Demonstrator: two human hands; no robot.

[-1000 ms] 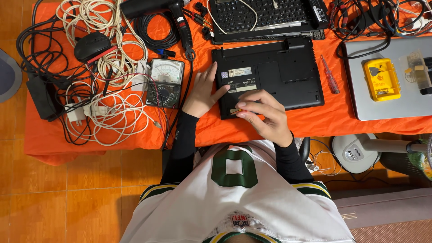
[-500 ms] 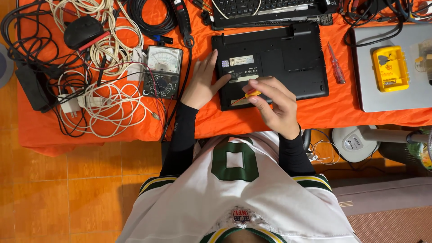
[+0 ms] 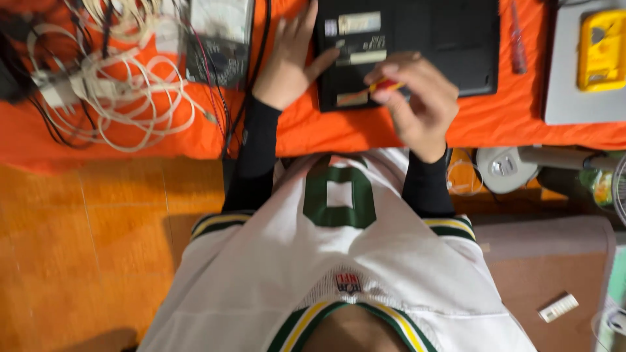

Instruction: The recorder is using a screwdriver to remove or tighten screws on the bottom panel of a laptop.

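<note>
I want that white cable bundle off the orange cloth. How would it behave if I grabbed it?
The white cable bundle would likely flop and trail loose loops. It looks tangled with black wires, so it may drag them along.

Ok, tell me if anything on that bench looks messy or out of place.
The white cables lie in a loose tangle on the orange cloth, left of the left hand. The black laptop lies underside up beneath the right hand. Nothing looks spilled or broken.

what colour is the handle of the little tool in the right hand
Red and yellow; the screwdriver handle shows between the right hand's fingers in the head view.
</note>
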